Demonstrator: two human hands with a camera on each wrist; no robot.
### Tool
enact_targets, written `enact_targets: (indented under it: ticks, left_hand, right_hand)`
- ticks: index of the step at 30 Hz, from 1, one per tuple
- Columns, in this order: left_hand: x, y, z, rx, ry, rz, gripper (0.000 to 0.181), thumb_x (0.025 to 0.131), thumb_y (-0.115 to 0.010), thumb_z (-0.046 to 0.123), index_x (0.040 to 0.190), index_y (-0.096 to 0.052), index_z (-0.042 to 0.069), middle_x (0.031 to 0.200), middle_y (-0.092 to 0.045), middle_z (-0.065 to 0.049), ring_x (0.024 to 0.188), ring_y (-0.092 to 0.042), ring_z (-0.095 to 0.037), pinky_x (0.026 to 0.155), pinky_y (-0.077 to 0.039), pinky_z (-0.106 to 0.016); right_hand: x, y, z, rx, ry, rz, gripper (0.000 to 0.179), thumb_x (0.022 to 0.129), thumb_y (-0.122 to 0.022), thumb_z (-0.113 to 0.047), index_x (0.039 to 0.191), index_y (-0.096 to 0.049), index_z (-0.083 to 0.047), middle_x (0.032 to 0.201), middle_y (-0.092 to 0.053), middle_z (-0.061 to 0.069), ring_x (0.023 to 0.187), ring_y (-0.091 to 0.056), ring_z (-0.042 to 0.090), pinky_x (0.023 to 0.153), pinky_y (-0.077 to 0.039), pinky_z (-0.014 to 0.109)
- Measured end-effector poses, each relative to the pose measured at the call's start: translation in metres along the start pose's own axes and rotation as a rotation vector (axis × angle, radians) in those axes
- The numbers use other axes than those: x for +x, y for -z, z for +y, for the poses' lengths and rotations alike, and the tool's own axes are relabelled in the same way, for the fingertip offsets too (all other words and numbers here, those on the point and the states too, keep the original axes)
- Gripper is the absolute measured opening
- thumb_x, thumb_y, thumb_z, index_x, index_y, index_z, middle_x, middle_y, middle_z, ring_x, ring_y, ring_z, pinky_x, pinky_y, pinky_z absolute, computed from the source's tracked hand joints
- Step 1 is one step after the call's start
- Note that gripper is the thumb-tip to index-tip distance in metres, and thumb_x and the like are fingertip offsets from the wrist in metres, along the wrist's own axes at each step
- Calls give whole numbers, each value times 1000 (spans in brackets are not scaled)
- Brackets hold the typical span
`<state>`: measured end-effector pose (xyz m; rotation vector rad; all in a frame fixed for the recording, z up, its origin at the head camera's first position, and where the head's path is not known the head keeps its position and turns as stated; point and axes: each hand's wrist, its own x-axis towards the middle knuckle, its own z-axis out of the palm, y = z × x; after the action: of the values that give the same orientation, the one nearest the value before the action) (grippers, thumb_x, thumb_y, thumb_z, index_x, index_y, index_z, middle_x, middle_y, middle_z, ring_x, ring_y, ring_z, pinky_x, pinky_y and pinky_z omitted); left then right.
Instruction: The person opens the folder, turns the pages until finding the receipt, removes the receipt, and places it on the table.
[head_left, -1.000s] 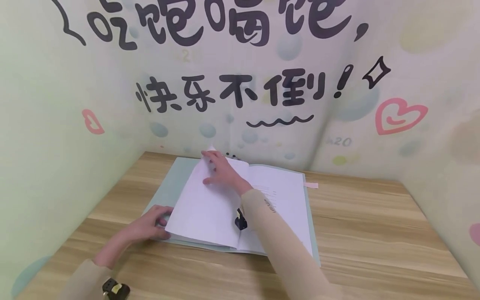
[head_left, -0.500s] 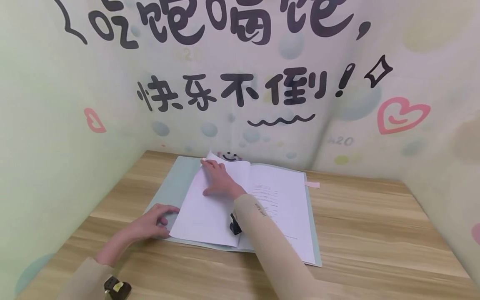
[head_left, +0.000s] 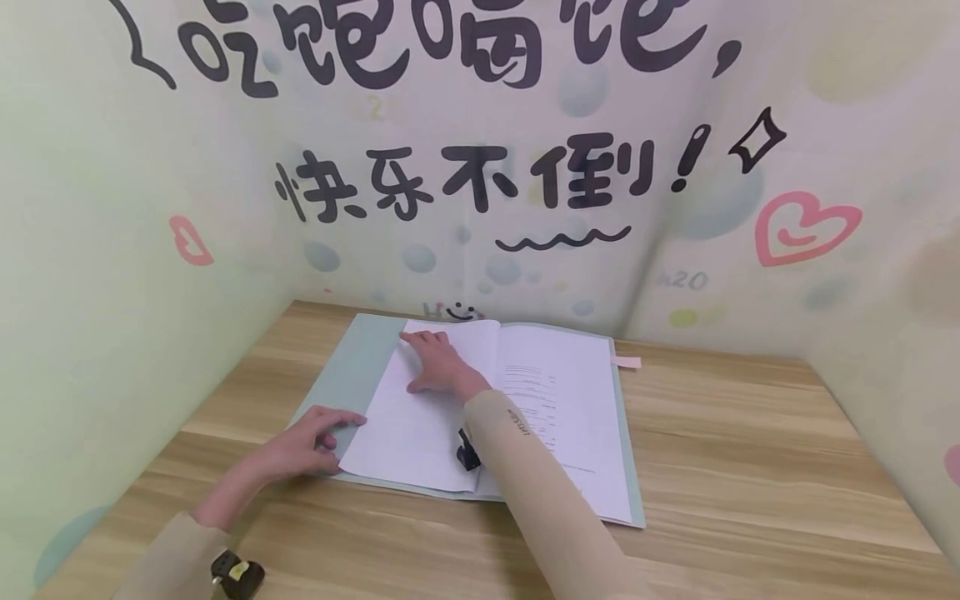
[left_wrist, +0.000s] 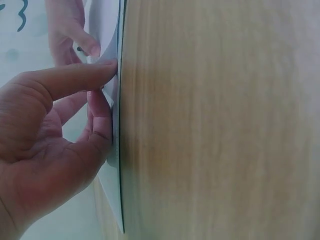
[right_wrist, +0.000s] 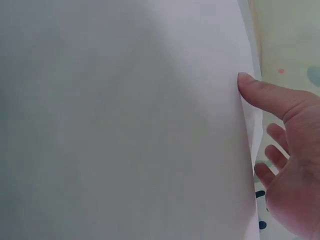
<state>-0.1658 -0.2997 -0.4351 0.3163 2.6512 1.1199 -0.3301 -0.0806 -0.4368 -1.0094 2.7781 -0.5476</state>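
An open pale blue folder [head_left: 348, 358] with white pages lies on the wooden table. My right hand [head_left: 442, 362] rests spread on the left-hand blank page [head_left: 405, 433], near its top left corner. In the right wrist view, the right thumb [right_wrist: 260, 92] touches the page edge, with the other fingers loosely bent beyond it. At the folder's lower left, my left hand [head_left: 303, 446] rests bent on the cover, fingertips right at the page's left edge. The left wrist view has the left thumb [left_wrist: 75, 77] reaching to the folder's edge. Printed lines mark the right-hand page [head_left: 577, 392].
A pink tab [head_left: 627, 362] sticks out from the folder's right side. Behind the table [head_left: 750, 442] stands a wall [head_left: 480, 275] with black lettering and pink hearts. Small black devices sit at the left cuff [head_left: 238, 575] and the right cuff [head_left: 467, 452].
The left-hand page, whose top corner was raised, now lies flatter on the folder. My right hand has come down a little with it; the left fingers have shifted slightly right.
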Motion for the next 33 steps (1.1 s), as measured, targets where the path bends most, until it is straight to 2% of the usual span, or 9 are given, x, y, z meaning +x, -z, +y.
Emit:
enact_targets:
  ticks: [4,8,11,15,33]
  left_hand:
    - [1,0,0,4,25,-5,65,71,-70,3,134,-57,9,122,-39,-21,95,-45,-22,72,-42,-24]
    - [2,0,2,10,53,-10,58,78,-63,6,135,-57,10,123,-39,-21,97,-42,-23,75,-38,-27]
    - [1,-1,2,24,36,-14,53,84,-68,13,135,-56,9,123,-40,-23,96,-44,-23,75,-39,-27]
    - [1,-1,2,62,3,-12,57,83,-76,19,135,-54,10,121,-39,-23,93,-45,-20,74,-40,-24]
    - [4,-3,3,85,3,-22,59,84,-76,16,138,-52,10,117,-38,-20,92,-42,-21,73,-38,-23]
  right_hand:
    - [-4,2,-2,-39,-42,-13,63,86,-77,-32,143,-51,-28,151,-44,1,134,-36,26,110,-31,44]
    - [-8,2,-2,-25,-89,-31,50,87,-75,-34,134,-60,-31,146,-49,-2,126,-39,24,101,-31,42]
    - [-10,2,-1,-22,-99,-46,48,88,-74,-35,133,-61,-32,145,-50,-3,124,-41,23,100,-31,41]
    - [-11,2,-2,-33,-96,-54,48,89,-73,-36,135,-60,-34,146,-50,-4,125,-42,24,103,-32,43]
    - [-11,4,-3,-37,-111,-68,48,89,-72,-36,136,-59,-33,149,-49,-3,130,-43,24,108,-33,47]
